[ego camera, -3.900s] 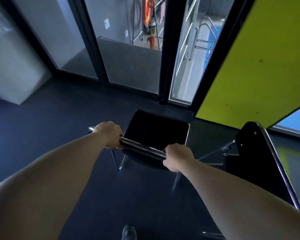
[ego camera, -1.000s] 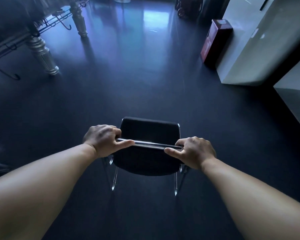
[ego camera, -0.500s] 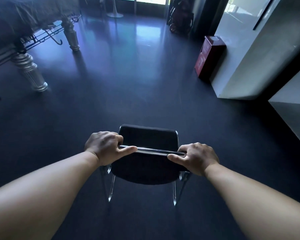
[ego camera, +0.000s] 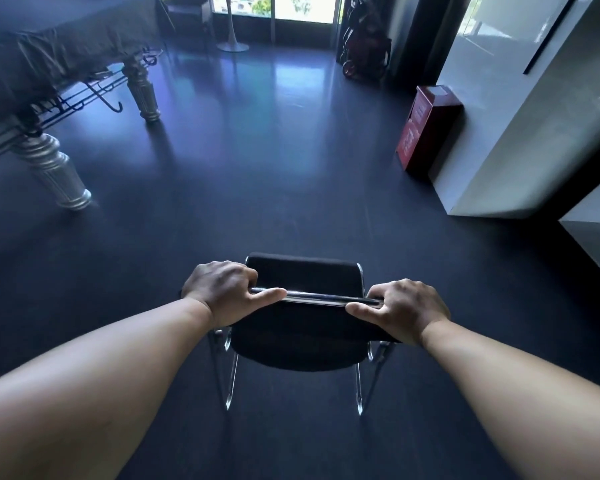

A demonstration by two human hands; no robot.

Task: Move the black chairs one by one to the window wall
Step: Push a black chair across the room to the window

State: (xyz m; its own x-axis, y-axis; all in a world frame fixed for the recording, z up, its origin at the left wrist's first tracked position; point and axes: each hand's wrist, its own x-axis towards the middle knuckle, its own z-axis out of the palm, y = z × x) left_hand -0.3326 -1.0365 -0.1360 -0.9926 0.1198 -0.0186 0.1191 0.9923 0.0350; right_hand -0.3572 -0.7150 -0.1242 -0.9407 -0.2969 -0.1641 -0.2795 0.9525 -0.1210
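A black chair [ego camera: 305,275] with a chrome frame hangs in front of me over the dark floor, seen from behind and above. My left hand [ego camera: 222,289] grips the left end of its chrome top rail. My right hand [ego camera: 404,308] grips the right end of the same rail. Both thumbs lie along the rail's near side. The chair's thin metal legs show below the backrest. A window wall [ego camera: 291,8] with bright glass stands far ahead across the room.
A covered billiard table [ego camera: 49,60] on silver turned legs fills the left side. A red box [ego camera: 425,129] stands against a white wall block [ego camera: 520,116] on the right. A dark cart [ego camera: 364,50] and a white pedestal base [ego camera: 232,46] stand by the windows.
I have turned away from the glass doors and yellow panel into the room. Over the last second the view has tilted up, showing the far windows, and the chair sits lower in frame.
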